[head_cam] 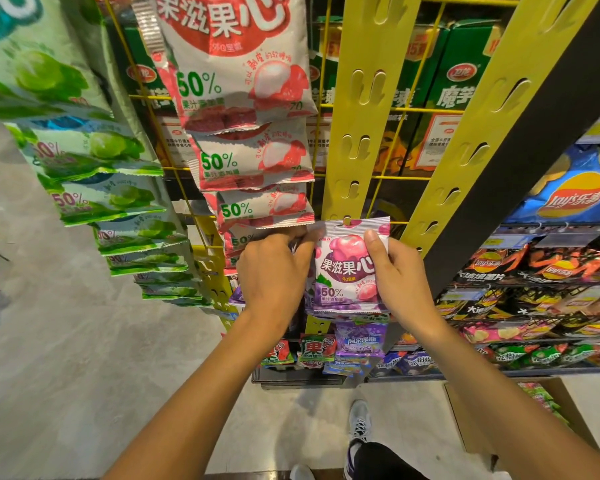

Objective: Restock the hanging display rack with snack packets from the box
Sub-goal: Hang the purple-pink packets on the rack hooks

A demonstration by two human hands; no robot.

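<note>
Your two hands meet at a purple snack packet [349,268] pressed against the lower end of a yellow hanging strip [364,109] on the display rack. Your right hand [399,271] holds the packet by its right edge, thumb laid across the printed front and fingers tucked behind, while your left hand [274,271] curls at its upper left corner, fingertips pinching the top seam just below the strip's slots. The packet's hang hole sits level with the strip's bottom end; whether it has caught a hook cannot be told. Directly left, a column of red-and-white lychee packets [253,157] overlaps down a neighbouring strip, and further left a column of green packets [111,199] fans downward. A second yellow strip [478,133] angles up to the right, bare of stock. Chip bags [568,195] crowd the shelves at right. The cardboard box [548,420] stands on the floor at lower right, beside your shoe [359,424].
</note>
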